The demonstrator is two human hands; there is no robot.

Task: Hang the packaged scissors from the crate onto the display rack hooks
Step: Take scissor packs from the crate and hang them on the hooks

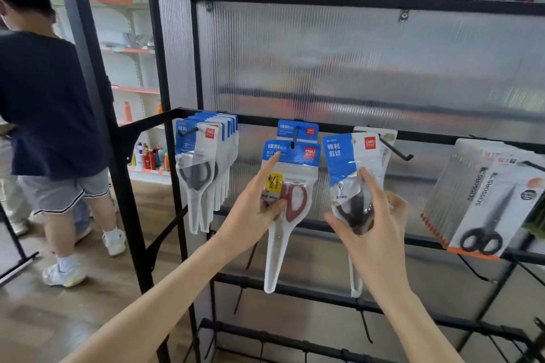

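Observation:
My left hand (259, 203) grips a pack of red-handled scissors (290, 203) at its left edge, forefinger stretched up onto the blue header. The pack's hole sits on the middle hook (295, 134), in front of another blue pack. My right hand (370, 221) holds a pack of black-handled scissors (351, 183) around its handle part, just left of an empty hook (395, 150). A white pack hangs behind that hook. The crate is out of view.
Several packs (206, 162) hang on the left hook of the black rack rail (427, 134). Carded black scissors (486, 209) hang at the right. Bare hooks stick out from lower rails. A person in a dark shirt (44, 103) stands at the left beside shelves.

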